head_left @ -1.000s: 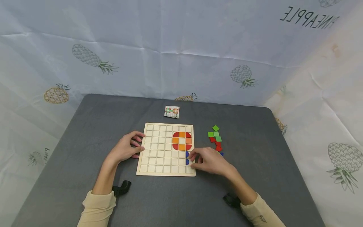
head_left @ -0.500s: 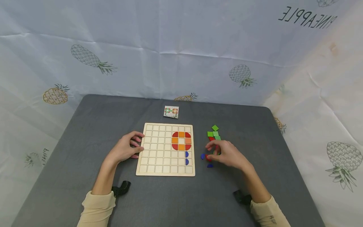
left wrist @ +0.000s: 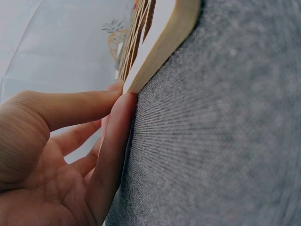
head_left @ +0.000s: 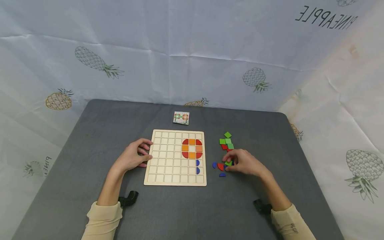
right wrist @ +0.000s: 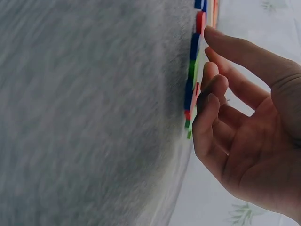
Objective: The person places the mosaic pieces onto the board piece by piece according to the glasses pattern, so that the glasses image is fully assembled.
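Note:
A wooden grid board (head_left: 168, 170) lies on the grey table. My left hand (head_left: 132, 156) pinches its left edge, thumb and finger meeting at the rim (left wrist: 160, 49) in the left wrist view. On the board, red quarter-circles and orange squares (head_left: 192, 155) form a ring, with two blue half-circles (head_left: 197, 163) below. My right hand (head_left: 247, 162) hovers right of the board, close over loose pieces, with thumb and index finger apart and nothing between them. Near its fingertips are a green square (head_left: 229, 163), a red quarter-circle (head_left: 220, 166) and blue half-circles (head_left: 222, 175).
Several green squares (head_left: 228, 141) and red pieces (head_left: 224, 146) lie beyond the right hand. A small pattern card (head_left: 181, 118) rests behind the board. Pineapple-print cloth (head_left: 192, 73) hangs around the table's back and sides.
My right hand has left the board's lower right and moved right to the loose pieces, uncovering the two blue half-circles on the board. The left hand has stayed at the board's edge.

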Tool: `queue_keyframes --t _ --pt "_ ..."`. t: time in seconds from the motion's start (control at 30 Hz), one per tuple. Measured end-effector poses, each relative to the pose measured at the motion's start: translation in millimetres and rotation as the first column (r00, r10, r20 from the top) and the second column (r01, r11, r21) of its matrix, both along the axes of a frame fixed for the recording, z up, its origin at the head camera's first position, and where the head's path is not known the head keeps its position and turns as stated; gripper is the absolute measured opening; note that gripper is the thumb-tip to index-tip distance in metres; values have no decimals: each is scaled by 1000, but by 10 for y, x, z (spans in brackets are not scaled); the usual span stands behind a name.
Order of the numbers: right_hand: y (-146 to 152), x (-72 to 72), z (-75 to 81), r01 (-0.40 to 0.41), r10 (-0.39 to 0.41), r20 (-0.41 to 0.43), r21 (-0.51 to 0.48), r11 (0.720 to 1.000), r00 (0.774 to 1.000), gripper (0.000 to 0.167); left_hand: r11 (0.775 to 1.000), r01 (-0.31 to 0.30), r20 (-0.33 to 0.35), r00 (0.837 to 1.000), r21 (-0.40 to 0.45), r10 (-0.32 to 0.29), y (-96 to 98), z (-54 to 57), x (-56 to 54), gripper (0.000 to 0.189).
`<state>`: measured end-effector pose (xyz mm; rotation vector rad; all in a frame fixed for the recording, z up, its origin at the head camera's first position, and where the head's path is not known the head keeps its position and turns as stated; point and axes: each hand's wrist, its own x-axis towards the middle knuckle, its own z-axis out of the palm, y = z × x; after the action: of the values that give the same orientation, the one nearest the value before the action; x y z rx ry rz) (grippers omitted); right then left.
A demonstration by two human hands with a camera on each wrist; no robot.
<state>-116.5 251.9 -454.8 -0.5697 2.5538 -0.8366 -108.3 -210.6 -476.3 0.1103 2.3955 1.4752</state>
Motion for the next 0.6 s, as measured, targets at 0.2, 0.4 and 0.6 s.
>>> queue_keyframes --t 0.2,0.4,0.6 --pt "65 -20 -32 -34 33 35 19 999 999 22 1000 1 5 1000 -3 -1 8 17 -1 53" --pt "125 -45 -46 -69 69 48 -3 998 997 22 1000 0 7 1000 -9 0 8 21 -2 52" --pt "152 -58 -76 -92 92 9 -3 996 996 17 1000 1 4 1000 -2 -1 2 17 5 53"
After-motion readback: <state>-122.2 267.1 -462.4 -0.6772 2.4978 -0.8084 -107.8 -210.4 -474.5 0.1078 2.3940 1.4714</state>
